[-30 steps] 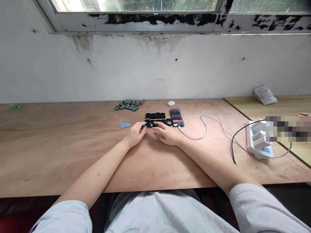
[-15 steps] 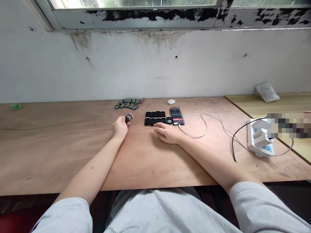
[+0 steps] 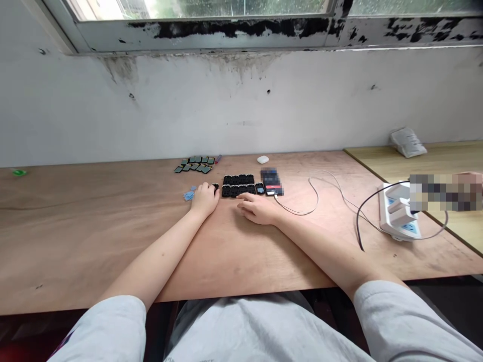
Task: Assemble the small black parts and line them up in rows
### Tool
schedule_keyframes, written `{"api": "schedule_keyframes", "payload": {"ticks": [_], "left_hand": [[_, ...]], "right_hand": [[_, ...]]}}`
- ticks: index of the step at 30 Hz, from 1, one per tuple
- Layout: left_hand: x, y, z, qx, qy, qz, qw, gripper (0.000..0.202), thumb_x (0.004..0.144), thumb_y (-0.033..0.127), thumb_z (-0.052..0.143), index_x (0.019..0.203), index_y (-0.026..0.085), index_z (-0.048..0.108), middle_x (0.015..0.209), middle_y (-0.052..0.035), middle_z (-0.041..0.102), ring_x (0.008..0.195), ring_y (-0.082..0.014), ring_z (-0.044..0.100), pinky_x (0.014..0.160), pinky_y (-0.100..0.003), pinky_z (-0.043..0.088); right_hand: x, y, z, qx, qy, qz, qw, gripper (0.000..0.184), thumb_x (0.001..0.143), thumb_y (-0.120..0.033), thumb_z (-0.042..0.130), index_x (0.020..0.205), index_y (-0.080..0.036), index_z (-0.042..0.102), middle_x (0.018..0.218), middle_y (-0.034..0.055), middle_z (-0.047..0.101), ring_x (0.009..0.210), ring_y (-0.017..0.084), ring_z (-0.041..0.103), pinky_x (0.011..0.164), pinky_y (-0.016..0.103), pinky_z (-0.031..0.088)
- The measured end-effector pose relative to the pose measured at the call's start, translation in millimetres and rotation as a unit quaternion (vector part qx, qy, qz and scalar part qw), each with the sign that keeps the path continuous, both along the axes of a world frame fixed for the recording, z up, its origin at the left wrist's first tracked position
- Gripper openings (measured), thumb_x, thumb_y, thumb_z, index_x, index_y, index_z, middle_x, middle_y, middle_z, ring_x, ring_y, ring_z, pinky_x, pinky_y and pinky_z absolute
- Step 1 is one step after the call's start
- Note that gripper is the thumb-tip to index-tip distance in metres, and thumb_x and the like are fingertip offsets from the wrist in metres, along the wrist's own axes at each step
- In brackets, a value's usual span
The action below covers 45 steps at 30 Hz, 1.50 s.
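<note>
My left hand (image 3: 205, 199) is closed over a small black piece (image 3: 215, 186) at the left end of two rows of black plastic housings (image 3: 238, 190); the fingers hide most of it. Close to that hand's left side lie light blue scraps (image 3: 189, 195). My right hand (image 3: 258, 209) rests on the table just in front of the housings, fingers loosely spread and holding nothing. One black piece with a bluish face (image 3: 260, 188) sits at the right end of the front row. Behind my left hand, several green-faced small panels (image 3: 194, 165) lie in two rows.
A phone (image 3: 271, 182) with a white cable lies right of the housings. A white case (image 3: 263, 160) stands near the wall. At right are a power strip (image 3: 396, 211), a plastic packet (image 3: 408, 142) and another person's hand. Something green (image 3: 19, 172) lies far left.
My left hand has moved right, bringing the black piece from a raised, tilted position down beside the housings. The blue scraps now show. My right hand stays in place.
</note>
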State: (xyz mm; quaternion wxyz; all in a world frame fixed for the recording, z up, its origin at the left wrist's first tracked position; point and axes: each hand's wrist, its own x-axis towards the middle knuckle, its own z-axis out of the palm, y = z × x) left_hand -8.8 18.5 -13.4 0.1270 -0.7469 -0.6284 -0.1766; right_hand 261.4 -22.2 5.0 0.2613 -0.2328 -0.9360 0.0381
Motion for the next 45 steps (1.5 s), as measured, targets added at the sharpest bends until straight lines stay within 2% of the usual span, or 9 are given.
{"api": "schedule_keyframes", "payload": {"ticks": [8,11,15,25,28,31,35,39,45], "left_hand": [[20,24,10.8,-0.019,-0.04,0.027,0.999,0.055,0.106,0.047,0.029,0.106,0.017,0.075,0.111,-0.0183,0.066,0.11,-0.0357,0.056,0.093,-0.048,0.045],[22,26,11.8,-0.04,-0.05,0.004,0.998,0.057,0.107,0.049,0.025,0.109,0.018,0.074,0.11,-0.0173,0.068,0.112,-0.0354,0.056,0.094,-0.048,0.045],[20,26,11.2,-0.065,-0.069,-0.027,0.995,0.056,0.107,0.05,0.026,0.117,0.02,0.072,0.118,-0.0162,0.069,0.12,-0.0349,0.053,0.098,-0.048,0.044],[17,27,8.4,-0.087,-0.084,-0.088,0.989,0.056,0.107,0.049,0.028,0.137,0.016,0.062,0.141,-0.016,0.063,0.137,-0.0343,0.048,0.111,-0.052,0.038],[15,26,6.7,-0.086,-0.091,-0.092,0.988,0.055,0.107,0.049,0.028,0.138,0.016,0.061,0.143,-0.0154,0.062,0.141,-0.0345,0.045,0.113,-0.053,0.037],[14,21,9.4,-0.009,-0.103,-0.092,0.99,0.052,0.106,0.047,0.031,0.133,0.016,0.064,0.145,-0.0168,0.059,0.142,-0.0359,0.041,0.115,-0.055,0.034],[19,-2,18.8,0.097,-0.095,-0.161,0.978,0.041,0.104,0.039,0.039,0.12,0.016,0.068,0.131,-0.0177,0.062,0.13,-0.0328,0.049,0.11,-0.05,0.039],[36,-44,20.3,0.021,-0.023,-0.223,0.974,0.033,0.102,0.036,0.041,0.098,0.02,0.07,0.101,-0.0142,0.064,0.104,-0.03,0.057,0.094,-0.047,0.047],[45,-87,13.4,-0.057,-0.044,-0.237,0.969,0.023,0.095,0.032,0.054,0.112,0.021,0.065,0.107,-0.014,0.064,0.099,-0.03,0.059,0.087,-0.046,0.051]], "right_hand": [[0,0,0.9,0.032,-0.048,-0.049,0.997,0.02,0.098,-0.021,0.054,0.112,-0.02,0.069,0.141,0.0124,0.06,0.115,0.025,0.062,0.099,0.04,0.05],[-1,3,-0.2,0.06,-0.047,-0.191,0.979,0.022,0.1,-0.025,0.052,0.112,-0.019,0.069,0.139,0.0149,0.061,0.124,0.031,0.055,0.108,0.05,0.039],[3,12,-5.2,0.057,-0.036,-0.372,0.926,0.034,0.102,-0.038,0.052,0.12,-0.014,0.067,0.146,0.0211,0.055,0.138,0.038,0.041,0.114,0.06,0.027],[2,6,1.6,0.05,-0.076,-0.394,0.915,0.046,0.104,-0.048,0.047,0.11,-0.013,0.076,0.148,0.0217,0.055,0.146,0.039,0.033,0.117,0.06,0.024],[-2,2,2.4,0.059,-0.058,-0.386,0.919,0.046,0.104,-0.047,0.048,0.105,-0.014,0.079,0.143,0.0211,0.059,0.146,0.039,0.035,0.118,0.059,0.022],[-5,-1,1.0,0.056,-0.03,-0.35,0.935,0.045,0.104,-0.045,0.048,0.092,-0.018,0.082,0.136,0.0171,0.065,0.144,0.039,0.036,0.118,0.06,0.022],[-8,-3,-0.6,0.025,0.001,-0.226,0.974,0.039,0.104,-0.039,0.053,0.082,-0.021,0.081,0.127,0.0113,0.071,0.139,0.034,0.044,0.114,0.054,0.033],[-5,-1,0.3,-0.022,-0.022,-0.042,0.999,0.025,0.102,-0.035,0.058,0.099,-0.02,0.078,0.121,0.0103,0.072,0.115,0.025,0.061,0.1,0.042,0.047],[1,3,-1.8,-0.051,-0.022,0.004,0.998,0.027,0.095,-0.021,0.064,0.119,-0.024,0.074,0.125,0.0098,0.068,0.113,0.024,0.061,0.101,0.043,0.049]]}}
